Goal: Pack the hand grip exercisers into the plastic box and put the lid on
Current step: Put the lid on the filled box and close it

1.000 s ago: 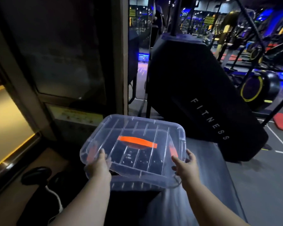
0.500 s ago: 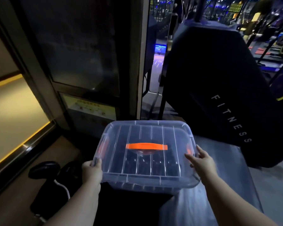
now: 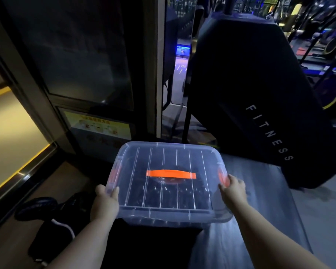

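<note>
Left hand point(image 3: 105, 202) grips the near left corner of the box point(image 3: 173, 218), thumb over the rim, other fingers hidden beneath. Right hand point(image 3: 233, 191) holds the right rim, fingers curled against it just beside an orange latch point(image 3: 222, 176). The clear lid point(image 3: 163, 158) sits on the box, level, with an orange handle point(image 3: 171, 174) across its middle. Dark shapes under the lid are the exercisers point(image 3: 163, 195); their number cannot be told. The box is over the near edge of a grey table point(image 3: 260, 210); whether it rests there cannot be told. Behind stands a black machine point(image 3: 260, 84) marked FITNESS. A white cable point(image 3: 65, 227) lies low left.
</note>
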`<act>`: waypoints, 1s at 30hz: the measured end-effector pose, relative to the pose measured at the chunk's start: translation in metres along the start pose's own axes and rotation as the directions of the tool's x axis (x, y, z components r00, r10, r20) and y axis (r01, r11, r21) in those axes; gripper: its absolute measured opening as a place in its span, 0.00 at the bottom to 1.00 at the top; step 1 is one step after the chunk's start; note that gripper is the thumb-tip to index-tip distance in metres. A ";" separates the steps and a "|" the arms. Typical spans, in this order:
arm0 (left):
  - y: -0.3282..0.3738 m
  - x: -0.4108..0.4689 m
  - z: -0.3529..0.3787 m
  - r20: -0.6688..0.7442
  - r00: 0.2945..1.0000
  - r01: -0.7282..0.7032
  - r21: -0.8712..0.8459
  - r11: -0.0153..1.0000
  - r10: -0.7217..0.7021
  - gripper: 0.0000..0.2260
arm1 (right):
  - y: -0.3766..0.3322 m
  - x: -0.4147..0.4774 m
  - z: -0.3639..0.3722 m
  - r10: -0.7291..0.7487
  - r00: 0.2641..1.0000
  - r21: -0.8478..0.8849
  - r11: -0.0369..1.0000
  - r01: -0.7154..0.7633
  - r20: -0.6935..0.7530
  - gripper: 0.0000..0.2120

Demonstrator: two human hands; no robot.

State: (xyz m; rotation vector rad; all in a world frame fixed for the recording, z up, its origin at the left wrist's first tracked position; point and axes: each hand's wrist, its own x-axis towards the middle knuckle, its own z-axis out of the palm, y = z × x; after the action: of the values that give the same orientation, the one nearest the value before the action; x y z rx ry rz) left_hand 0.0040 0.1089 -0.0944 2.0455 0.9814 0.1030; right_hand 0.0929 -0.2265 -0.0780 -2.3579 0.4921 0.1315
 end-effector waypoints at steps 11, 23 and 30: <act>0.014 0.027 0.001 0.015 0.982 0.186 -0.022 0.982 -0.186 0.26 | 0.006 0.004 0.008 0.086 0.993 0.106 0.990 -0.094 0.075 0.23; 0.011 0.051 0.008 0.200 0.953 0.280 -0.302 0.911 -0.227 0.34 | 0.008 0.015 0.013 0.131 0.987 0.124 0.982 -0.142 0.090 0.21; 0.003 0.053 0.013 0.103 0.974 0.224 -0.295 0.929 -0.202 0.26 | 0.015 0.026 0.018 0.153 0.984 0.106 0.981 -0.162 0.091 0.34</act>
State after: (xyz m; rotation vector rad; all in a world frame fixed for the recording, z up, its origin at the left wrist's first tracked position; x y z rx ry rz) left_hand 0.0481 0.1349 -0.1146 1.6404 1.0666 0.0619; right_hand 0.1121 -0.2324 -0.1069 -2.1920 0.6295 0.2661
